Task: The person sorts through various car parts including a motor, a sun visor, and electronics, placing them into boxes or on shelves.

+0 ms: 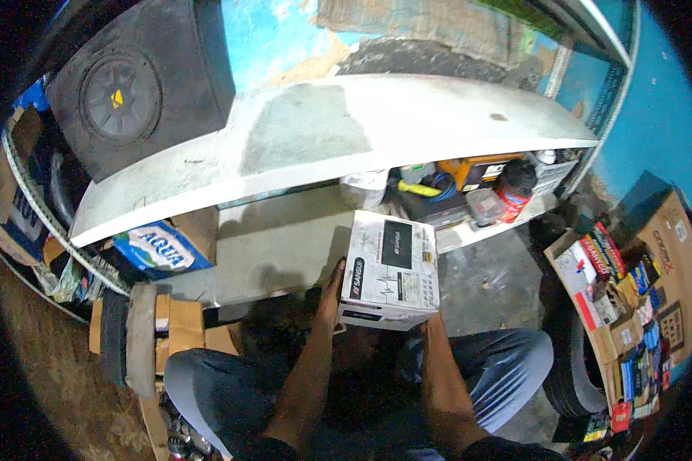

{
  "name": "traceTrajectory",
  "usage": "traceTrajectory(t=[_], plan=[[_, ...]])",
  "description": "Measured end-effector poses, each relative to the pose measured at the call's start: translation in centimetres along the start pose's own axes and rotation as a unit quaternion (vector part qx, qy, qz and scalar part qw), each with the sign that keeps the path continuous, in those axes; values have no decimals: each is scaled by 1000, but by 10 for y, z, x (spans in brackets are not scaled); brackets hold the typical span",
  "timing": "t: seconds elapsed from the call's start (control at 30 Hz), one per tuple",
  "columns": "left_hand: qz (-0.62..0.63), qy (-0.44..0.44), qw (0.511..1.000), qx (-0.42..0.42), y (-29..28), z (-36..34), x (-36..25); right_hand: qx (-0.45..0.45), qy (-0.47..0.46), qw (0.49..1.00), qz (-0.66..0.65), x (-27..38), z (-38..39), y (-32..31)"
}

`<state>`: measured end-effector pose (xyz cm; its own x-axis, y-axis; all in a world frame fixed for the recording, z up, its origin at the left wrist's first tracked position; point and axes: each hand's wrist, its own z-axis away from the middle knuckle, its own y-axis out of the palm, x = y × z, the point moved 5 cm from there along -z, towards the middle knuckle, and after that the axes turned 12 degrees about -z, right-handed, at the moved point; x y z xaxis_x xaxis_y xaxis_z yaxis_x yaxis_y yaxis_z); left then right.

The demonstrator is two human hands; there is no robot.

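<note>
A white cardboard box (384,269) with black printed panels is held up between my knees, in front of the metal shelf. My left hand (332,292) presses along its left side. Low on its right side is my right hand (432,323), mostly hidden behind the box. Both hands grip the box, which is tilted so that its top and front face me. Its underside and far side cannot be seen.
A white shelf board (438,115) spans the view, with a black subwoofer box (123,92) at left. Below stand a blue-and-white carton (158,250), a lower shelf (269,253), and tools and jars (488,203). An open carton of small packages (630,307) stands right, beside a tyre (573,361).
</note>
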<state>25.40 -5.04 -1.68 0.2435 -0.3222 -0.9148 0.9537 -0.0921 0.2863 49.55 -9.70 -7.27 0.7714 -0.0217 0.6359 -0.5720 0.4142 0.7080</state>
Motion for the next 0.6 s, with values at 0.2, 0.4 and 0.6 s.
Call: traceTrajectory(t=[0.2, 0.4, 0.6], plan=[[-60, 72, 983, 158, 120, 14, -47, -45, -174, 982, -52, 109, 63, -54], [50, 111, 923, 365, 224, 50, -100, 23, -260, 963, -68, 233, 165, -37], [104, -47, 865, 488, 317, 55, -128, 9, -389, 921, -30, 314, 199, -49]])
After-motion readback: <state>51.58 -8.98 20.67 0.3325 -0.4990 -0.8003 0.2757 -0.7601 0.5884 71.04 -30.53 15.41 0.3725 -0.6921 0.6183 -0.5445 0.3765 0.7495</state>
